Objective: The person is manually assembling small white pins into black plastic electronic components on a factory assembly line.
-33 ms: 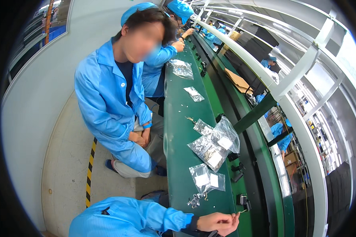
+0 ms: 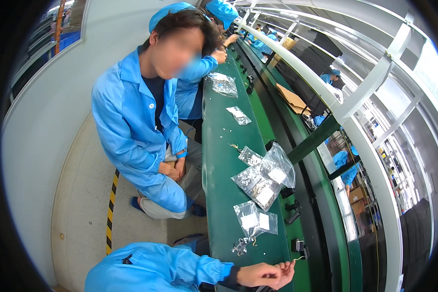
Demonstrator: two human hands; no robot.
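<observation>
My left hand reaches in at the bottom, in a blue sleeve with a dark cuff. Its thumb and fingertips are pinched on a thin cream-coloured wire. The wire runs to a small black device on the green strip beside the conveyor. Left of the device lies a small tangle of grey and white wired parts on the green bench. Clear plastic bags with white labels lie just beyond the tangle. My right hand is out of the picture.
Larger clear bags of small parts lie farther up the bench. More black devices stand along the strip. A co-worker in a blue coat sits to the left, hands in lap. A white metal post rises beyond the conveyor.
My left hand and cuff have shifted slightly left, and the fingers have turned a little. The wire's visible end stands a bit more upright. The bags and the seated co-worker look nearly the same.
</observation>
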